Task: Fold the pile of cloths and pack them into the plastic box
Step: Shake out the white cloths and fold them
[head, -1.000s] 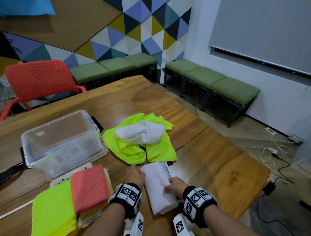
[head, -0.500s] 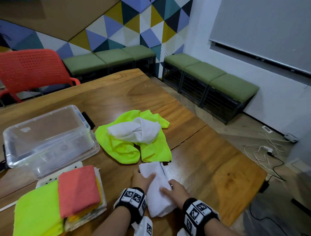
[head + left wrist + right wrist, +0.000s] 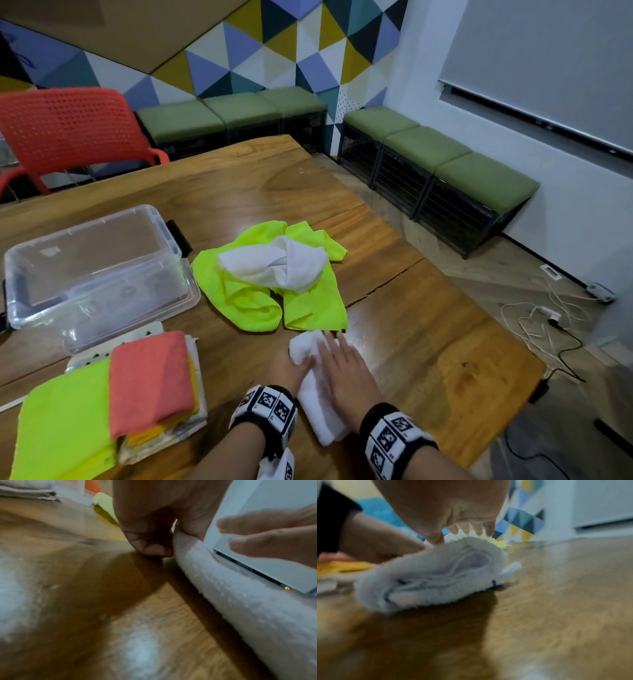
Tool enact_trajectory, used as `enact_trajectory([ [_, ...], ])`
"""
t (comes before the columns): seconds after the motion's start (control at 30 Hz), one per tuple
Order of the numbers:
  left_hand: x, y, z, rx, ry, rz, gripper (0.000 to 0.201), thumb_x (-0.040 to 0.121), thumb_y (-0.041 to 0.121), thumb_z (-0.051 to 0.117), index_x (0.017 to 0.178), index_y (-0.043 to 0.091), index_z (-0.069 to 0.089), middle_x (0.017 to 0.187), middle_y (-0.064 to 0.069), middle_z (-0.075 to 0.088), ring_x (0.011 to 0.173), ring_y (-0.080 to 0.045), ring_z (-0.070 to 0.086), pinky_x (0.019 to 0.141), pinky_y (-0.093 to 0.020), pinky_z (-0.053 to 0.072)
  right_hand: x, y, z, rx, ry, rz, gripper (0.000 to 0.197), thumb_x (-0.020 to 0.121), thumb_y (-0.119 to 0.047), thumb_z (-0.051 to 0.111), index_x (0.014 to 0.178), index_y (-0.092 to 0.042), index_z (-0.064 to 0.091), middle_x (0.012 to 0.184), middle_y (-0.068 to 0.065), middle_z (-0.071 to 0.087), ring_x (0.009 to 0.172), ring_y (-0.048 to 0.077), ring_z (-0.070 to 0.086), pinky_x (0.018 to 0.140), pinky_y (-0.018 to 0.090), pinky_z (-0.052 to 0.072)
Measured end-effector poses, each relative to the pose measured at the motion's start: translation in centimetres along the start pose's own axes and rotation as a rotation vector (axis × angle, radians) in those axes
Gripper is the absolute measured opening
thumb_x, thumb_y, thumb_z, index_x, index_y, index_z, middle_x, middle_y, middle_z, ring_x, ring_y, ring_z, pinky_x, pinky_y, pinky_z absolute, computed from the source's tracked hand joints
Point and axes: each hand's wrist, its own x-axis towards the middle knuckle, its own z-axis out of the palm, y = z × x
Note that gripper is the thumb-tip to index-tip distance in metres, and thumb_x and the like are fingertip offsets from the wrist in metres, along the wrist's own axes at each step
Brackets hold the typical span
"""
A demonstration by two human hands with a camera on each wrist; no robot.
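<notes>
Folded white cloth (image 3: 318, 404) lying near the front edge of the wooden tabletop (image 3: 428, 342), seen from the head view. Right hand (image 3: 346, 368) laid flat on top of it, fingers straight and spread, pressing down. Left hand (image 3: 287, 370) at the cloth's left side, fingers curled, pinching its long edge between thumb and fingertips, as the left wrist view shows. Behind the folded cloth, toward the middle of the tabletop, a loose yellow-green cloth (image 3: 260, 301) with a crumpled white cloth (image 3: 274, 263) on top. Clear plastic box (image 3: 96, 270) toward the left edge, nothing visible inside. In front of it, at the front left corner, a stack of folded cloths (image 3: 150, 383), topped by a coral one, beside a folded yellow-green one (image 3: 65, 418).
</notes>
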Motion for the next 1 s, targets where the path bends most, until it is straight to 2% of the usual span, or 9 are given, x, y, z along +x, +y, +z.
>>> enact_trajectory([
  [0.13, 0.4, -0.2, -1.0, 0.08, 0.071, -0.058, 0.053, 0.085, 0.057, 0.053, 0.112, 0.013, 0.061, 0.118, -0.011, 0.064, 0.105, -0.025, 0.062, 0.084, -0.026, 0.044, 0.4, 2.1, 3.5, -0.18, -0.192, -0.199, 0.066, 0.098, -0.049, 0.007, 0.149, -0.009, -0.001, 0.157, 0.006, 0.014, 0.144, 0.028, 0.004, 0.111, 0.037, 0.003],
  [0.33, 2.4, 0.3, -1.8, 0.111, 0.116, 0.028, 0.047, 0.088, 0.046, 0.055, 0.113, 0.007, 0.056, 0.119, -0.014, 0.062, 0.109, -0.028, 0.058, 0.085, -0.029, 0.043, 1.7, 3.0, 3.1, -0.21, -0.165, -0.29, 0.07, 0.097, -0.052, 0.009, 0.149, -0.007, -0.002, 0.157, 0.01, -0.01, 0.145, 0.027, -0.009, 0.112, 0.042, 0.003],
  [0.43, 2.9, 0.3, -1.9, 0.153, 0.131, 0.071, 0.05, 0.086, 0.048, 0.057, 0.117, 0.009, 0.056, 0.123, -0.012, 0.059, 0.113, -0.027, 0.056, 0.09, -0.029, 0.043, 1.7, 3.1, 3.9, -0.233, -0.09, -0.353, 0.07, 0.097, -0.052, 0.012, 0.148, -0.005, -0.001, 0.157, 0.013, -0.005, 0.144, 0.027, 0.0, 0.114, 0.04, 0.001],
  [0.5, 2.9, 0.1, -2.1, 0.192, 0.144, 0.1, 0.051, 0.085, 0.05, 0.056, 0.118, 0.012, 0.055, 0.123, -0.011, 0.059, 0.112, -0.026, 0.056, 0.09, -0.03, 0.044, 1.9, 2.7, 4.3, -0.256, -0.066, -0.375, 0.069, 0.097, -0.052, 0.011, 0.149, -0.006, 0.0, 0.156, 0.01, 0.017, 0.141, 0.028, 0.017, 0.113, 0.039, 0.006],
  [0.6, 2.5, -0.5, -3.3, 0.189, 0.177, 0.138, 0.039, 0.088, 0.044, 0.052, 0.111, 0.013, 0.058, 0.113, -0.009, 0.062, 0.106, -0.027, 0.059, 0.087, -0.033, 0.048, 3.0, 1.0, 2.9, -0.171, -0.033, -0.323, 0.055, 0.098, -0.042, 0.01, 0.138, -0.015, 0.037, 0.128, 0.004, 0.061, 0.12, 0.023, 0.054, 0.098, 0.039, 0.046],
  [0.7, 1.8, -1.4, -5.5, 0.143, 0.263, 0.131, 0.026, 0.091, 0.031, 0.049, 0.108, 0.016, 0.061, 0.111, -0.006, 0.063, 0.105, -0.025, 0.059, 0.086, -0.033, 0.048, 3.6, -1.4, 0.4, 0.027, 0.131, -0.032, 0.037, 0.087, -0.027, 0.039, 0.121, -0.017, 0.049, 0.128, 0.008, 0.054, 0.114, 0.026, 0.056, 0.083, 0.035, 0.055],
  [0.77, 1.3, -2.0, -7.3, 0.151, 0.355, 0.155, 0.023, 0.091, 0.02, 0.047, 0.107, 0.016, 0.062, 0.114, -0.007, 0.061, 0.109, -0.025, 0.057, 0.087, -0.034, 0.046, 3.9, -1.9, -0.7, 0.109, -0.079, 0.269, 0.057, 0.089, -0.031, 0.051, 0.139, -0.015, 0.029, 0.14, 0.009, 0.035, 0.127, 0.029, 0.04, 0.096, 0.038, 0.043],
  [0.87, 0.3, -3.3, -10.1, 0.234, 0.522, 0.217, 0.023, 0.088, 0.013, 0.048, 0.104, 0.013, 0.065, 0.114, -0.013, 0.057, 0.111, -0.032, 0.051, 0.09, -0.039, 0.041, 4.2, -2.0, -1.4, 0.285, -0.338, 0.499, 0.075, 0.084, -0.035, 0.065, 0.14, -0.008, 0.023, 0.138, 0.013, 0.04, 0.126, 0.031, 0.044, 0.096, 0.037, 0.043],
  [1.0, -1.2, -5.9, -13.4, 0.272, 0.741, 0.136, 0.027, 0.083, 0.014, 0.054, 0.109, 0.013, 0.063, 0.119, -0.016, 0.053, 0.113, -0.034, 0.046, 0.094, -0.042, 0.035, 3.6, -2.9, -1.1, 0.423, -0.384, 0.472, 0.043, 0.086, -0.024, 0.062, 0.121, -0.002, 0.052, 0.124, 0.017, 0.059, 0.112, 0.031, 0.057, 0.083, 0.031, 0.045],
])
